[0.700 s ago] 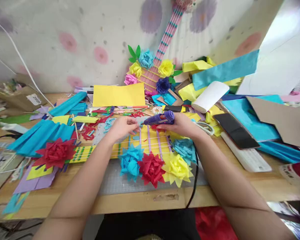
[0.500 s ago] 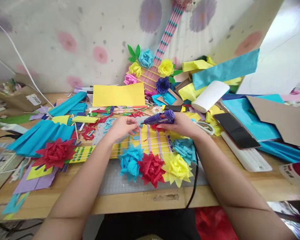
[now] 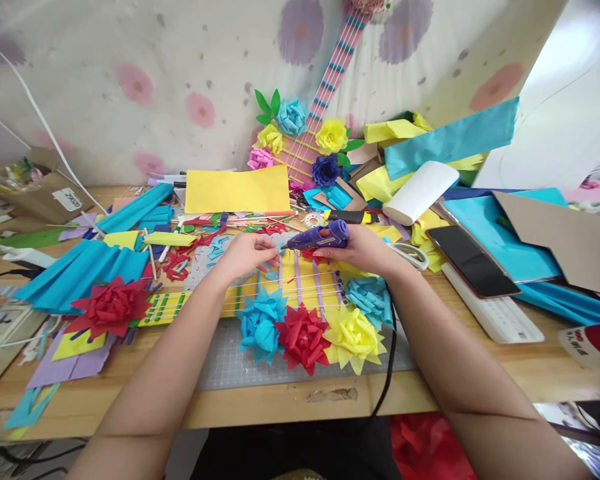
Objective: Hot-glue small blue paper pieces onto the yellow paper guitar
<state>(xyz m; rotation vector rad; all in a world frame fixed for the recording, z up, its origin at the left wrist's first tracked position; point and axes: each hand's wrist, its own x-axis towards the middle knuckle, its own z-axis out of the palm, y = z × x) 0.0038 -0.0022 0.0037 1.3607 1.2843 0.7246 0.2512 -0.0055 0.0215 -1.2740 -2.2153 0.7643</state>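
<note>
two hands met over the far edge of the yellow paper guitar (image 3: 305, 283). the right hand (image 3: 365, 252) was wrapped around a purple glue gun (image 3: 320, 237) just above the guitar, its long axis level, side to side, nozzle pointing left. the left hand (image 3: 245, 255) had fingertips bunched at the nozzle; what they pinched was too small to tell. far left of the guitar, the white label (image 3: 70, 198) on a cardboard box (image 3: 40, 200) was unreadable.

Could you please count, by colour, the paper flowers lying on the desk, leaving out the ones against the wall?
Red flowers: 2
Blue flowers: 2
Yellow flower: 1
Total: 5
</note>
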